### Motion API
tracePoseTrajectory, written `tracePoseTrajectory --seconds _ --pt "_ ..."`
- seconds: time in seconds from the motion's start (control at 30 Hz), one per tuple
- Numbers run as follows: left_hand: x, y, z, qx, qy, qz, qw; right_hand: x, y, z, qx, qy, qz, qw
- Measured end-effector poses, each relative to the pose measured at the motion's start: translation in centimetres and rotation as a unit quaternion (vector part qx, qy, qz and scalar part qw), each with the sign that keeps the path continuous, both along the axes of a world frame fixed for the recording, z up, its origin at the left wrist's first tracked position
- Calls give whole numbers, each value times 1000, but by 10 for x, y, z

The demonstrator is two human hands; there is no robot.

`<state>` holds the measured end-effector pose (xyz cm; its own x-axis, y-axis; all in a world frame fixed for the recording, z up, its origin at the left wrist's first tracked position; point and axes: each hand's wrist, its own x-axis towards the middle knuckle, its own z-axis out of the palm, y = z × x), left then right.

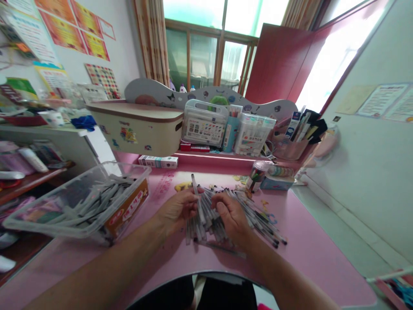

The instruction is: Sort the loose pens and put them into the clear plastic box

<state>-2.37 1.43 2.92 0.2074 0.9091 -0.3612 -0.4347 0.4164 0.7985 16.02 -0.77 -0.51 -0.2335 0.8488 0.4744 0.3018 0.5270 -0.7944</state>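
Note:
My left hand is closed on a clear-barrelled pen, which stands nearly upright with its dark end at the top. Close beside it, my right hand has its fingers curled over a pile of similar pens on the pink desk. Whatever may lie in the right fingers is hidden by the hand. Many of the piled pens have black ends, and they spread out to the right. More translucent pens or barrels fill a clear plastic box at the left.
A lidded cream bin, a marker case, a pen set box and a pink pen holder line the rear shelf. Below stand a clear jar, a blue box and a narrow carton.

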Motion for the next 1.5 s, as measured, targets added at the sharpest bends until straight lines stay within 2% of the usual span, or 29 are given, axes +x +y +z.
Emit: tracePoseTrajectory --seconds 0.1,0.17,0.3,0.4,0.53,0.73,0.83,1.03,1.23,1.3,1.4,1.5 --pt "18 -3 -7 38 7 37 999 0 2 0 -58 6 23 998" --pt "24 -3 -12 84 24 52 995 0 5 -1 -59 -12 18 998" --pt "22 0 -23 142 56 70 986 0 8 -2 -21 -57 7 998" --pt "14 1 -30 177 91 72 977 -2 6 -2 -22 -97 10 995" --pt "12 -2 -32 223 136 57 964 -4 1 -1 -32 -110 2 993" --pt "21 -7 -29 267 179 68 944 -8 1 -5 -48 -95 5 994" --pt "21 -8 -29 272 193 61 941 -7 2 -7 -59 -98 13 993" --pt "17 -10 -31 275 169 37 946 -4 2 -2 -90 -38 62 993" --pt "13 -13 -24 283 154 42 946 -3 3 4 -110 -3 106 988" --pt "12 -13 -21 283 143 48 947 -1 5 3 -105 -15 89 990" --pt "11 -10 -20 270 97 65 956 6 10 -1 -98 -25 25 995" --pt "9 -7 -23 210 15 5 977 11 14 -3 -104 4 0 995"
